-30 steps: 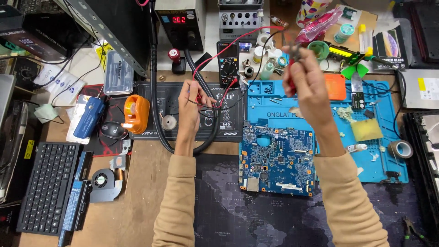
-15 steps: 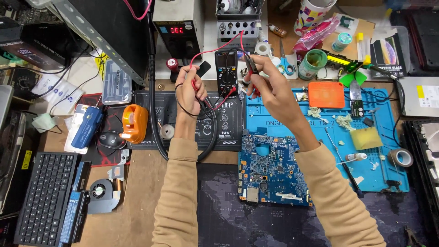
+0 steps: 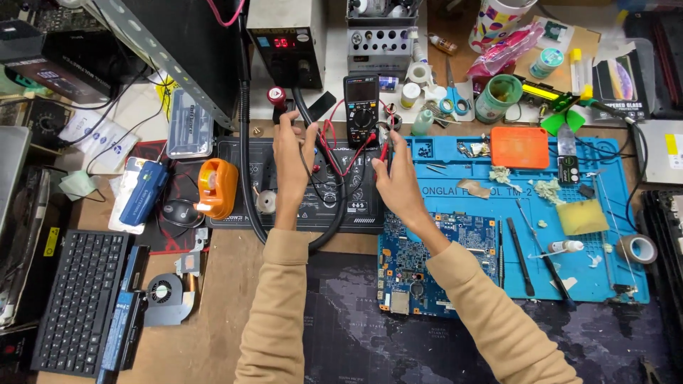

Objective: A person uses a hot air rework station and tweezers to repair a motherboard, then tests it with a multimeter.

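Observation:
A black multimeter (image 3: 361, 107) with red and black leads stands upright at the back of the bench. My left hand (image 3: 290, 160) is closed around the black test lead (image 3: 307, 153), just left of the meter. To the meter's lower right, my right hand (image 3: 400, 183) pinches the red test probe (image 3: 385, 148) over the black work mat (image 3: 324, 203). A blue circuit board (image 3: 434, 263) lies under my right forearm, on the edge of the blue silicone mat (image 3: 569, 256).
A bench power supply (image 3: 286, 43) stands behind, with a thick black hose (image 3: 245, 163) looping down. An orange tape dispenser (image 3: 217, 188), a mouse (image 3: 181, 212), a keyboard (image 3: 75, 299) and a fan (image 3: 163, 291) lie left. Screwdrivers (image 3: 521, 256), an orange box (image 3: 520, 147), a sponge (image 3: 582, 217) and a tape roll (image 3: 635, 249) are on the right.
My right hand has come down and leftwards from above the blue mat to beside the multimeter, carrying the red probe. My left hand stays near the meter with the black lead.

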